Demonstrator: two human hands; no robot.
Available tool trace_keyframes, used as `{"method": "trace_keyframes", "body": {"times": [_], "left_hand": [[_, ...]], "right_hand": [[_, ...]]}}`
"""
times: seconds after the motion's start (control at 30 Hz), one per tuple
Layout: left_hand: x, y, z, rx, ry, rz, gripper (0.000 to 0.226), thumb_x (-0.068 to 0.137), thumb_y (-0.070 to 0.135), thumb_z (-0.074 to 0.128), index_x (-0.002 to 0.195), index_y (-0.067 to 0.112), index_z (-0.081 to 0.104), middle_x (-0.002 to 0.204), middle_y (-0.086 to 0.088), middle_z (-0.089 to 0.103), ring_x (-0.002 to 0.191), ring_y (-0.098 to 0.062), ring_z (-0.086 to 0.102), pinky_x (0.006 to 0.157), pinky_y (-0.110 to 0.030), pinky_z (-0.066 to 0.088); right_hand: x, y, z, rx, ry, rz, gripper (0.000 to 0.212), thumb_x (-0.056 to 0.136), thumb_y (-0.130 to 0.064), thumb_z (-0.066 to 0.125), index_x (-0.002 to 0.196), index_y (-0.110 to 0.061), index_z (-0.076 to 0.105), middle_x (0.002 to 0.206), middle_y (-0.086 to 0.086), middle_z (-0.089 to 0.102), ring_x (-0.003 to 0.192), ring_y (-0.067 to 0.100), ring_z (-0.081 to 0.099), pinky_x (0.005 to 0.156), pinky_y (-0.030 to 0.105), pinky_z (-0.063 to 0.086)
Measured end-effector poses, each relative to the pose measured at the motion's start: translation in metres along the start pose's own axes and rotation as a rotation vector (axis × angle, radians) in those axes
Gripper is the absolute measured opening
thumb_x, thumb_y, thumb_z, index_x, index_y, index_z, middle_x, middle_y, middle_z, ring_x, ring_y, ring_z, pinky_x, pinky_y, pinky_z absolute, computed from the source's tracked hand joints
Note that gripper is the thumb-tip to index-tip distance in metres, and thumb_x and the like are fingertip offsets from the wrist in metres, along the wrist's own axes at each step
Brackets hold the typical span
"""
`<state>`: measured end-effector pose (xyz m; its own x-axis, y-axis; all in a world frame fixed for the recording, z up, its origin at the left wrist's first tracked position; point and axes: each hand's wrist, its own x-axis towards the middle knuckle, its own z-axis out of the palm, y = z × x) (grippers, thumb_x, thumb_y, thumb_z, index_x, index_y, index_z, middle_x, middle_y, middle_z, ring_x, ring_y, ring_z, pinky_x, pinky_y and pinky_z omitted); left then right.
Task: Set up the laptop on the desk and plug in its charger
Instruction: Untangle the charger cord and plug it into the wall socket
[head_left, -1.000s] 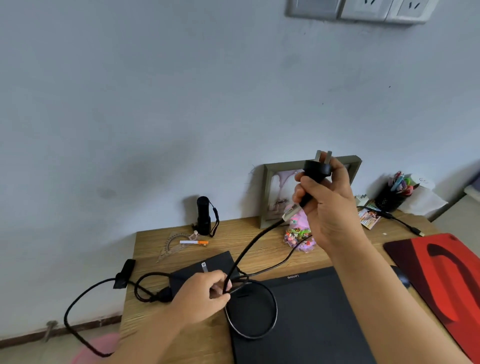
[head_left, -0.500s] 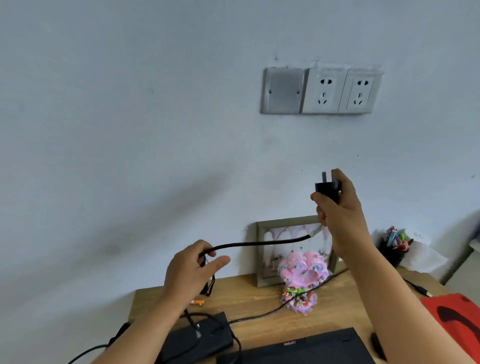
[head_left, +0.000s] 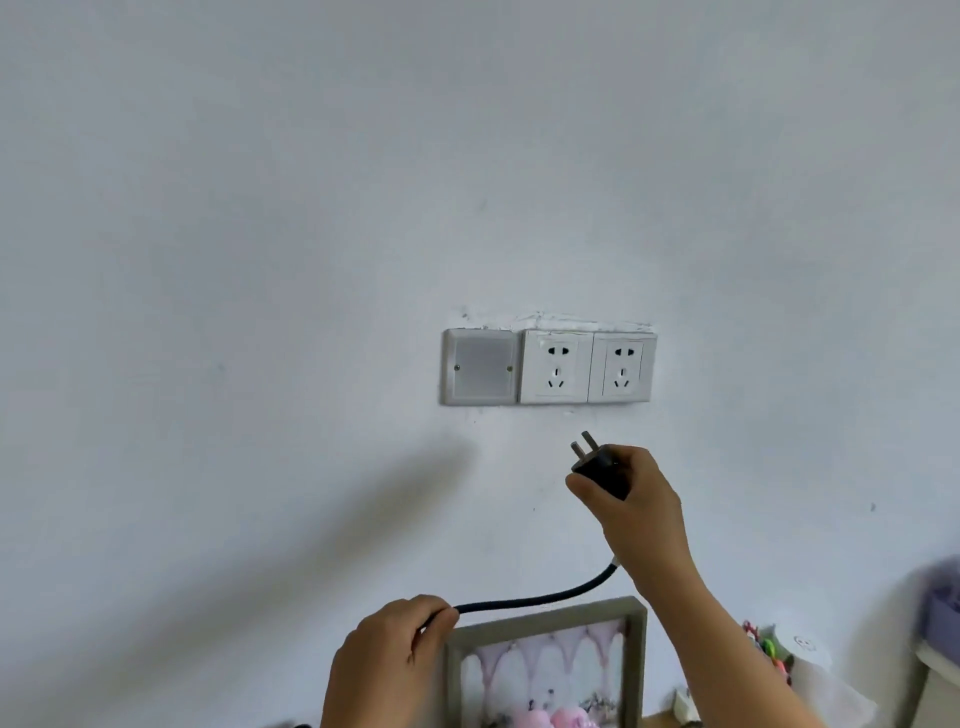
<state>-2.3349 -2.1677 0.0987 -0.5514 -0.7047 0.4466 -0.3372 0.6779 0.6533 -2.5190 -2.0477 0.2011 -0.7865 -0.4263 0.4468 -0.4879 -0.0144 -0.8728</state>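
My right hand (head_left: 641, 512) grips the charger's black plug (head_left: 600, 467), its metal prongs pointing up and left toward the wall. The plug hangs a short way below two white wall sockets (head_left: 587, 368), clear of them. The black charger cable (head_left: 540, 597) runs from my right hand down and left into my left hand (head_left: 387, 662), which is closed around it. The laptop and the desk are out of view below the frame.
A blank grey cover plate (head_left: 480, 366) sits left of the sockets. A grey picture frame (head_left: 545, 670) leans on the wall below the cable. Coloured pens (head_left: 769, 652) show at the lower right.
Both hands have risen with the cable, and the view has tilted up the wall. The plug is now much nearer the sockets. The desk and laptop have dropped out of view.
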Motion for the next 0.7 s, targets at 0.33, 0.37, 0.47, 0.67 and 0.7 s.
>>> {"method": "trace_keyframes", "body": {"times": [0.33,0.37,0.47,0.67,0.7], "left_hand": [[0.046,0.027,0.018,-0.145,0.051,-0.045,0.024,0.085,0.04,0.06,0.062,0.047,0.055,0.056,0.013,0.058,0.059,-0.007,0.053,0.059,-0.02,0.041],[0.05,0.027,0.019,-0.151,0.051,-0.045,0.025,0.084,0.041,0.059,0.06,0.047,0.055,0.053,0.014,0.057,0.057,-0.007,0.051,0.057,-0.02,0.04],[0.057,0.026,0.022,-0.17,0.05,-0.048,0.024,0.084,0.042,0.058,0.061,0.044,0.058,0.053,0.019,0.056,0.055,-0.009,0.049,0.056,-0.022,0.039],[0.062,0.024,0.027,-0.213,0.042,-0.04,0.02,0.085,0.042,0.058,0.066,0.037,0.062,0.055,0.01,0.056,0.054,-0.009,0.046,0.056,-0.024,0.04],[0.063,0.025,0.027,-0.223,0.042,-0.036,0.019,0.085,0.042,0.058,0.068,0.036,0.063,0.057,0.007,0.057,0.053,-0.009,0.044,0.056,-0.024,0.04]], "right_hand": [[0.061,-0.015,0.016,-0.239,0.068,-0.155,0.027,0.082,-0.021,0.065,0.107,-0.01,0.061,0.088,-0.001,0.062,0.084,0.019,0.053,0.066,0.021,0.039],[0.066,-0.017,0.02,-0.25,0.08,-0.158,0.029,0.081,-0.021,0.066,0.107,-0.008,0.062,0.091,0.003,0.065,0.085,0.021,0.055,0.07,0.026,0.041],[0.077,-0.023,0.03,-0.262,0.11,-0.146,0.029,0.08,-0.022,0.067,0.105,-0.009,0.062,0.091,0.007,0.066,0.083,0.024,0.058,0.069,0.03,0.045],[0.083,-0.024,0.036,-0.384,0.16,-0.143,0.02,0.082,-0.023,0.063,0.095,-0.008,0.06,0.085,0.007,0.061,0.075,0.024,0.052,0.062,0.03,0.04],[0.083,-0.026,0.036,-0.419,0.16,-0.143,0.02,0.082,-0.022,0.063,0.093,-0.007,0.059,0.084,0.008,0.061,0.074,0.024,0.052,0.06,0.03,0.039]]}}
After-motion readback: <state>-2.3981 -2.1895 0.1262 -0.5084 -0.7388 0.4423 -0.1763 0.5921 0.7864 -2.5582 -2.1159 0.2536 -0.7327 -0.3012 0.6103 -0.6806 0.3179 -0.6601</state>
